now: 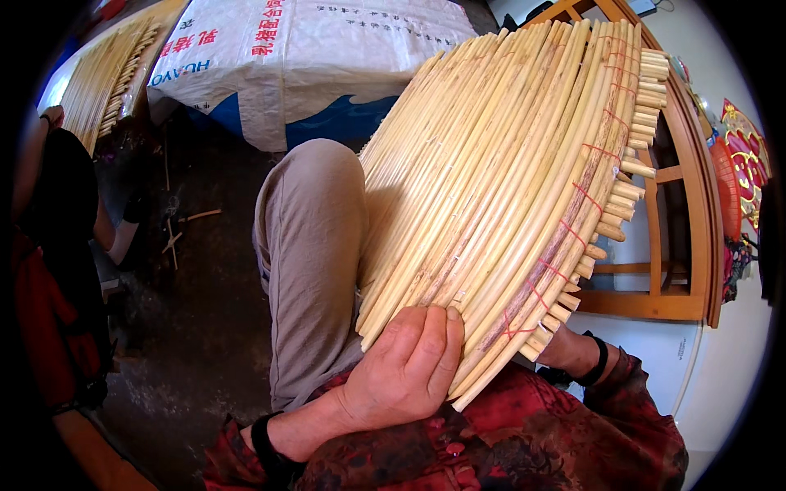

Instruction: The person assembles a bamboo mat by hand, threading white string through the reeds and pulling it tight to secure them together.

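1. Straight to the stalk mat (483,164): fills the middle of the scene, slants up from the near centre toward the far right, edged on the right with short cut ends (652,74).
2. Far and centre-left, beyond the mat, a white woven sheet (352,57), creased and printed, blue along the lower edge.
3. Swinging right, a brown wooden frame (655,305) with open bars, just past those cut ends.
4. Down at the near side, a dark red patterned shirt (532,442).
5. Left of the mat, right up beside it, a bent knee (315,213) in grey-brown cloth.
6. Over to the far left, a second mat (102,69) of pale stalks, with a co-worker's hand (54,114) near its left edge.
7. And here, the left hand (407,368): grips the mat's near edge, fingers (426,348) curled over the stalks.
8. Now the right hand (561,348): mostly hidden behind the mat's near right corner; open or closed, impossible to tell.
9. Left again, on the dark floor (188,352), crossed thin sticks (172,243).
10. Finest of all, red thread (602,152), zigzagging across stalks along the mat's right side.
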`<state>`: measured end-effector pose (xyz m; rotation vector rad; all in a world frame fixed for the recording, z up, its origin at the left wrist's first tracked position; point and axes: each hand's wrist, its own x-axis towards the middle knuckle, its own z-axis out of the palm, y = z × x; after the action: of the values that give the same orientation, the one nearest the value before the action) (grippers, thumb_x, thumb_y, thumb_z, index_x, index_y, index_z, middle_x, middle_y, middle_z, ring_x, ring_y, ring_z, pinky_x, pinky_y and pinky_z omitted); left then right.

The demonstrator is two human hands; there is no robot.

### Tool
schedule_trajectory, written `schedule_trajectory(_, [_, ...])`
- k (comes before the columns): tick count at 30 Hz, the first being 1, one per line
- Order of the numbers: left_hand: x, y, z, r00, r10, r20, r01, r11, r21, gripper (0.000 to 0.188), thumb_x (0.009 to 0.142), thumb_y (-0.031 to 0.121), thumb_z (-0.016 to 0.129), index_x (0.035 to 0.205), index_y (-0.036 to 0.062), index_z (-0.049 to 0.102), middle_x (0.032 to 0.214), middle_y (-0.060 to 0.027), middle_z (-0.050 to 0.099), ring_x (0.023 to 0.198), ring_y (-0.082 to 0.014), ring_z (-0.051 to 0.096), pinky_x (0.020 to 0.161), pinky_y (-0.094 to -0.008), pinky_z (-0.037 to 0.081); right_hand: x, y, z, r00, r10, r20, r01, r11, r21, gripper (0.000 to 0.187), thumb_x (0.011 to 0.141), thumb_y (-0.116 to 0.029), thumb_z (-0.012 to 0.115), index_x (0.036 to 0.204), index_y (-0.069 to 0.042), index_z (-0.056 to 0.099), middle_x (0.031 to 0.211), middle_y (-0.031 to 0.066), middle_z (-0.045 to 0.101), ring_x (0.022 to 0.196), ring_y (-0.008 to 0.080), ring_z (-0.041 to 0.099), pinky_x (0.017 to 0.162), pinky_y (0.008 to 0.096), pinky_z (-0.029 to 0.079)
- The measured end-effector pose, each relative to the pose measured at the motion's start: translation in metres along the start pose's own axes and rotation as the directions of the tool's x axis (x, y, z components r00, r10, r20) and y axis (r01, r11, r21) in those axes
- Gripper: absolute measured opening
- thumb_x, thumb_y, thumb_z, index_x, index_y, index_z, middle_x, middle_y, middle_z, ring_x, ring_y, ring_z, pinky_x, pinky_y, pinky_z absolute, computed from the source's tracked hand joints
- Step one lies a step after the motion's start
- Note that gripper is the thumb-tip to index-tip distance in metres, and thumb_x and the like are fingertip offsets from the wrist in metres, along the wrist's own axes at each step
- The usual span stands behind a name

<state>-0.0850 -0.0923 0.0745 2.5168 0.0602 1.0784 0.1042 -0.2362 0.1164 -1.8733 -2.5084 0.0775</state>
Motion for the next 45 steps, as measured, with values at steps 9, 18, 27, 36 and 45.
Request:
schedule_trajectory(9, [0.007,0.000,-0.003,0.999,0.006,0.042,-0.007,1.000,0.009,0.031,0.072,0.002,0.059,0.097,-0.0148,0.054,0.094,-0.0230,0.054,0.081,-0.0308,0.055,0.069,-0.0351,0.049,0.000,0.004,0.008,0.938,0.339,0.065,-0.279,0.633,0.722,0.035,0.081,-0.016,0.059,0.115,-0.008,0.055,0.122,0.0102,0.050,0.115,0.0270,0.044,0.101,0.0402,0.030])
schedule_trajectory(18, [0.015,0.006,-0.004,0.990,0.017,0.141,-0.021,0.999,0.029,0.033,0.071,0.004,0.057,0.099,-0.0138,0.053,0.093,-0.0201,0.052,0.083,-0.0286,0.054,0.074,-0.0359,0.048,-0.014,0.026,-0.040,0.699,0.697,0.162,-0.270,0.047,0.962,0.041,0.087,-0.022,0.054,0.123,-0.004,0.045,0.122,0.0082,0.052,0.109,0.0210,0.052,0.095,0.0358,0.040])
schedule_trajectory(27, [0.022,0.002,-0.005,0.960,0.134,0.247,-0.160,0.983,0.088,0.035,0.069,0.005,0.057,0.100,-0.0116,0.054,0.095,-0.0179,0.053,0.086,-0.0265,0.054,0.076,-0.0353,0.047,0.021,0.016,-0.033,0.432,0.857,0.283,0.137,-0.372,0.918,0.035,0.084,-0.014,0.055,0.115,0.001,0.050,0.105,0.0105,0.059,0.094,0.0194,0.058,0.083,0.0323,0.048])
schedule_trajectory(36, [-0.017,-0.017,-0.060,0.982,0.157,-0.101,-0.149,0.985,0.081,0.025,0.085,0.031,0.056,0.095,0.0077,0.056,0.093,-0.0069,0.060,0.085,-0.0227,0.056,0.083,-0.0423,0.044,0.006,0.003,-0.007,0.486,0.819,0.303,0.420,-0.524,0.741,0.039,0.084,-0.015,0.053,0.119,0.002,0.047,0.109,0.0116,0.058,0.098,0.0218,0.057,0.089,0.0369,0.045])
schedule_trajectory(45, [-0.044,-0.043,-0.074,0.988,-0.118,0.098,0.137,0.965,-0.225,0.040,0.088,0.037,0.050,0.104,0.0006,0.053,0.091,-0.0128,0.058,0.085,-0.0269,0.057,0.082,-0.0392,0.044,0.055,0.013,0.017,0.497,0.859,0.123,0.498,-0.399,0.769,0.042,0.081,-0.017,0.056,0.119,0.001,0.048,0.110,0.0107,0.058,0.099,0.0213,0.057,0.090,0.0356,0.044])
